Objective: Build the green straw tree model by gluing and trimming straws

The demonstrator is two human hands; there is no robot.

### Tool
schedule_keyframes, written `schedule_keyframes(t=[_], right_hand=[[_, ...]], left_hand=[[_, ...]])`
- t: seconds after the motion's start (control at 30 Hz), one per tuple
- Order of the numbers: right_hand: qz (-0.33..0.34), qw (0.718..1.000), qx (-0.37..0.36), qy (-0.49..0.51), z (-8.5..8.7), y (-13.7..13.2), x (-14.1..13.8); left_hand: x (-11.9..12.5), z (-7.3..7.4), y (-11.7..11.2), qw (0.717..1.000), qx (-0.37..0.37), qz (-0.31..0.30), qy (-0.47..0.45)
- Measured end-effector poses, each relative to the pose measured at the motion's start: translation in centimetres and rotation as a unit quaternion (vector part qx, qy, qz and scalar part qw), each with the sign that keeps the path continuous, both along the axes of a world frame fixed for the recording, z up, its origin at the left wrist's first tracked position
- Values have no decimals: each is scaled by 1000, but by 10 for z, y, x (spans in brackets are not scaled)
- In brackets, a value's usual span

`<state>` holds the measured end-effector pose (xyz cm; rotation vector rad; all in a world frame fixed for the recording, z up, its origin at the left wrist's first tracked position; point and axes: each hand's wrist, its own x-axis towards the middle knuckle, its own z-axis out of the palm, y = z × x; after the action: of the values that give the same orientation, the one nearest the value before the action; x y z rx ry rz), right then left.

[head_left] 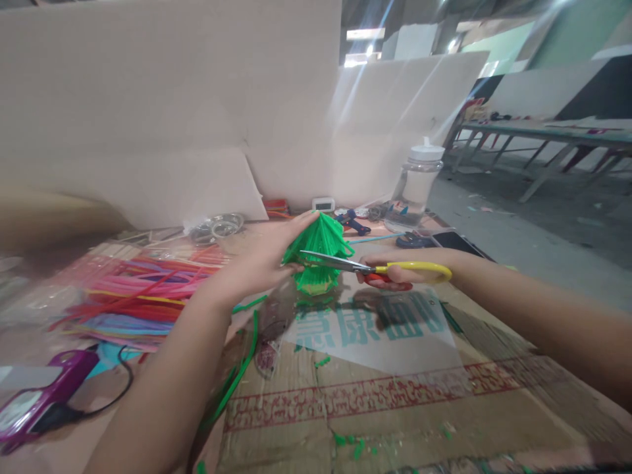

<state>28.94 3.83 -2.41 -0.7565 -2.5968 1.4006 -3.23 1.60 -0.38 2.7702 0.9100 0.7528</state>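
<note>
My left hand (269, 260) grips a green tree-shaped craft (322, 242) from its left side, fingers closed on its edge. The craft looks built of green pipe cleaners in two tiers, standing upright over the cardboard. In my right hand (388, 271) is a pair of scissors (340, 262) with one yellow and one red handle loop. Their blades point left and cross in front of the craft, between its upper and lower tiers. The blades look slightly apart; whether they touch the green strands I cannot tell. Small green clippings (355, 446) lie on the cardboard below.
A cardboard sheet (395, 428) with printed characters covers the work surface. Colourful pipe cleaners (143, 289) lie left, near a purple device (54, 388) with a black cable. At the back stand a water bottle (417, 181), a small white display (323, 205) and tall white boards (172, 99).
</note>
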Motion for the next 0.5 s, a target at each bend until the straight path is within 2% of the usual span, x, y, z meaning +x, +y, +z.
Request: schedule_keyframes(t=[0.07, 0.17, 0.37, 0.5], right_hand=[[-24, 999, -23, 4, 1, 0, -1], [-23, 999, -45, -4, 2, 3, -2], [3, 999, 34, -36, 8, 6, -6], [-39, 996, 49, -56, 11, 0, -8]], left_hand=[[0, 0, 0, 1000, 3, -2, 1], [1, 1, 0, 1000, 6, 0, 3], [1, -1, 1, 1000, 5, 1, -2], [-1, -1, 0, 1000, 8, -1, 0]])
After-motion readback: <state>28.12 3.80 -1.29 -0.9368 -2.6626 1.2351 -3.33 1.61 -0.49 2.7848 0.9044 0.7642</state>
